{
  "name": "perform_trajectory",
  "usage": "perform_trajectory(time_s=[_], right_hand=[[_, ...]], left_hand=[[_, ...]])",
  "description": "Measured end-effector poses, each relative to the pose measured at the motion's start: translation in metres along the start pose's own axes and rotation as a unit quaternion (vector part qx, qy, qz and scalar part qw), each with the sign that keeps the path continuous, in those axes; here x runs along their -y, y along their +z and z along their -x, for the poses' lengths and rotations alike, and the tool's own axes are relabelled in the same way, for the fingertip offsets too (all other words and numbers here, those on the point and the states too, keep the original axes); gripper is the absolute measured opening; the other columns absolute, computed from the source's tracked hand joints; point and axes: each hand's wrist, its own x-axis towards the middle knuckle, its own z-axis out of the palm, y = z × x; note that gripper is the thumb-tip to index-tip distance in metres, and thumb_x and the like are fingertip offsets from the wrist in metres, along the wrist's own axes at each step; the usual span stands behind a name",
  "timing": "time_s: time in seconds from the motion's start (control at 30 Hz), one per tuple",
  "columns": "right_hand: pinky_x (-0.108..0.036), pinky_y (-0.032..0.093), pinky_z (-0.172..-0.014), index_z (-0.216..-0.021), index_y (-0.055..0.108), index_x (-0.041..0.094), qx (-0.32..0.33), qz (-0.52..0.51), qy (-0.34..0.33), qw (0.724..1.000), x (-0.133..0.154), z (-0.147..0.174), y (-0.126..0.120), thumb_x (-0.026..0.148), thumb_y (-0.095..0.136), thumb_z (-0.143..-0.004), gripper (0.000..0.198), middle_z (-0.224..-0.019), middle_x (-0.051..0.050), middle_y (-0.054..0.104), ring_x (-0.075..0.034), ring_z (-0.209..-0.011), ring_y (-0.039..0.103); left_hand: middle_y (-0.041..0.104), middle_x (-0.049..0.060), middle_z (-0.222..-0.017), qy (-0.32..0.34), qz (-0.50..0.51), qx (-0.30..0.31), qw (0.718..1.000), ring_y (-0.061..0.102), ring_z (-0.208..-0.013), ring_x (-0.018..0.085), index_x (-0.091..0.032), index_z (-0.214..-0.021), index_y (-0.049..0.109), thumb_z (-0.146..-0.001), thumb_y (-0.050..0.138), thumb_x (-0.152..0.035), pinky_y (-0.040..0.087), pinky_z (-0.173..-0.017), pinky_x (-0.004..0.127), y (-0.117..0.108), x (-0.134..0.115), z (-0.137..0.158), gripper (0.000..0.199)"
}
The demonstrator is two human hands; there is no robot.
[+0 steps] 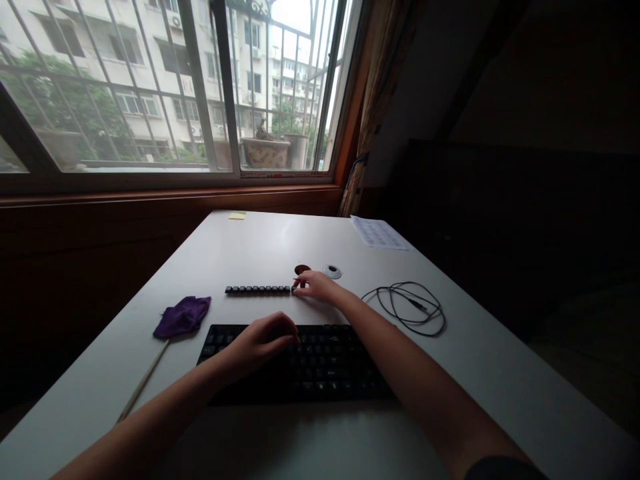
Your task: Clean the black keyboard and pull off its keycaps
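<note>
A black keyboard [320, 373] lies on the white table in front of me. Over its upper left part rests my left hand [270, 337], its fingers curled down toward the keys and their tips partly hidden. Beyond the keyboard, several loose black keycaps [257, 290] stand in a straight row. At the right end of that row my right hand [313, 285] pinches a small dark keycap [294, 289] between thumb and fingers. Just behind this hand is a reddish-brown round hole [302, 269] or disc in the tabletop, and beside it a white ring-shaped piece [332, 271].
A purple cloth [183, 317] lies at the left by a thin wooden stick [143, 381]. To the right is a coiled black cable [413, 307]. Yellow sticky notes [237, 215] and a printed sheet [379, 233] lie at the table's [280, 233] far edge, below a barred window.
</note>
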Motion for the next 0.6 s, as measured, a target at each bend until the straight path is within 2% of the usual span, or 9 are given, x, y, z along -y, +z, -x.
perform_trajectory(time_s=[0.2,0.33,0.4,0.5,0.6], right_hand=[[-0.028,0.044,-0.076,-0.097,0.074,0.019,-0.004,-0.019,0.002,1.0,0.0,-0.001,0.003,0.028,0.075,-0.077,0.021,-0.086,-0.004,0.069,-0.019,-0.083,0.063],[-0.027,0.044,-0.073,-0.11,0.07,0.021,-0.016,-0.056,0.007,0.998,0.0,0.002,-0.002,0.035,0.08,-0.073,0.041,-0.085,-0.002,0.069,-0.018,-0.078,0.062],[-0.027,0.044,-0.071,-0.11,0.068,0.019,-0.034,-0.075,0.013,0.997,0.001,0.007,-0.008,0.038,0.079,-0.074,0.042,-0.084,-0.002,0.069,-0.016,-0.074,0.061],[-0.027,0.042,-0.068,-0.092,0.068,0.016,-0.084,-0.101,0.026,0.991,0.008,0.019,-0.021,0.043,0.062,-0.087,0.027,-0.079,-0.003,0.067,-0.015,-0.07,0.058],[-0.027,0.042,-0.065,-0.08,0.062,0.017,-0.13,-0.132,0.037,0.982,0.02,0.039,-0.032,0.046,0.037,-0.099,0.042,-0.074,-0.002,0.064,-0.014,-0.065,0.055]], left_hand=[[0.07,0.006,-0.097,-0.004,-0.001,-0.002,1.0,0.064,-0.091,0.021,-0.017,-0.101,0.062,-0.093,0.06,-0.028,0.05,-0.084,0.033,0.001,0.0,0.0,0.014],[0.07,0.005,-0.097,-0.001,-0.005,-0.004,1.0,0.064,-0.092,0.021,-0.017,-0.101,0.063,-0.093,0.06,-0.028,0.05,-0.085,0.033,0.0,0.0,0.0,0.013],[0.07,0.005,-0.098,0.0,-0.003,-0.003,1.0,0.065,-0.092,0.021,-0.018,-0.102,0.063,-0.094,0.06,-0.027,0.05,-0.086,0.033,0.0,0.0,0.0,0.013],[0.07,0.005,-0.098,-0.001,0.0,0.0,1.0,0.065,-0.093,0.021,-0.018,-0.102,0.063,-0.094,0.059,-0.027,0.05,-0.087,0.033,0.0,0.0,0.0,0.013],[0.07,0.005,-0.098,-0.001,-0.002,0.001,1.0,0.065,-0.093,0.021,-0.018,-0.102,0.063,-0.094,0.059,-0.027,0.05,-0.086,0.033,0.0,0.001,0.0,0.013]])
